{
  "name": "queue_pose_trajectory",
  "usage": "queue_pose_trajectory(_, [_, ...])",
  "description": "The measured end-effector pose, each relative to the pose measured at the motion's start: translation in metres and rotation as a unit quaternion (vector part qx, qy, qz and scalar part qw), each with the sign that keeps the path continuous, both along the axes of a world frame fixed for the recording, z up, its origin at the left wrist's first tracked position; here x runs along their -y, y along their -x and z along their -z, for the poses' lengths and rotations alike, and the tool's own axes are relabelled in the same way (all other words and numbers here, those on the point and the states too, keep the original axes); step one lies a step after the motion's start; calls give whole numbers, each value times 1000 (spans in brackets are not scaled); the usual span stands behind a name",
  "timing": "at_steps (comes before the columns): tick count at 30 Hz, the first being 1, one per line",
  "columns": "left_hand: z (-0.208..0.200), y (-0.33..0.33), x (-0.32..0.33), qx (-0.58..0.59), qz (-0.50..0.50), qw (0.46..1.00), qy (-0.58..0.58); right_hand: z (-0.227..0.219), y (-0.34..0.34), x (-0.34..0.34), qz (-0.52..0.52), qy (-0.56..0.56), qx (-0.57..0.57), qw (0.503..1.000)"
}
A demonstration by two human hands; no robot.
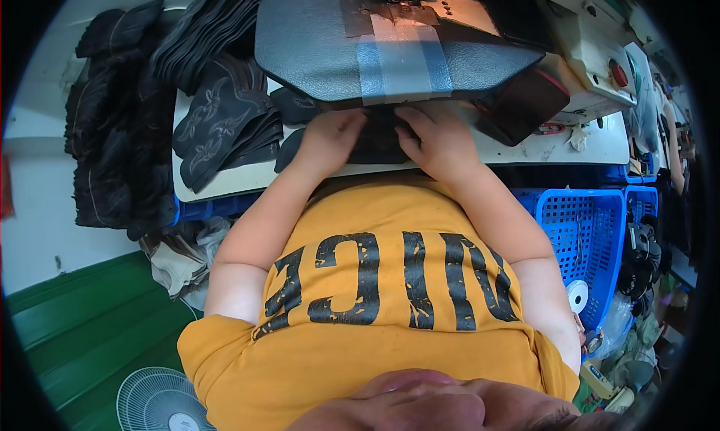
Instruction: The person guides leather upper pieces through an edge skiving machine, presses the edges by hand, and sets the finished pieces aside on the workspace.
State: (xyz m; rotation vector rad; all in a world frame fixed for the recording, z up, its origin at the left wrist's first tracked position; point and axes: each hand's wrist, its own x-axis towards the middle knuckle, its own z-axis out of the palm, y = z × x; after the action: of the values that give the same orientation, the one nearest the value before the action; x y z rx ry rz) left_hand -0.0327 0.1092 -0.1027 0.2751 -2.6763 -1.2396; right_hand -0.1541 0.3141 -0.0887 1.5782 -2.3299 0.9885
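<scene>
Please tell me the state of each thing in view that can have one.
Dark piece, partly hidden
Left grip, curled, at dark piece
Right grip, bent, at dark piece
Patterned pieces, stacked, fanned
Grey board, taped
Machine, lit; running unclear
Blue basket, open-topped
Fan, spinning or not: unclear

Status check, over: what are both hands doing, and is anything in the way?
Left hand and right hand at the dark piece, grip unclear. Lies between them, near edge of white table. Padded board just beyond, hiding what's beneath.

Dressed in a mustard-yellow T-shirt point(315, 382), bright as you like! Splashed across the front with huge, black, cracked lettering point(417, 277). Cut with short, loose sleeves point(212, 352).
</scene>
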Motion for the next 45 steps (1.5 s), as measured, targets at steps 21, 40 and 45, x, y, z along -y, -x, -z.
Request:
queue_pose_trajectory(21, [-182, -11, 7, -162, 141, 942, 260, -102, 5, -8, -120, 133, -189, 965])
queue_pose_trajectory(40, [-163, 62, -16, -130, 3, 889, 439, -97, 6, -20, -132, 192, -180, 956])
queue_pose_trajectory(45, [-164, 63, -13, -149, 15, 888, 435, -90, 5, -17, -143, 231, -175, 946])
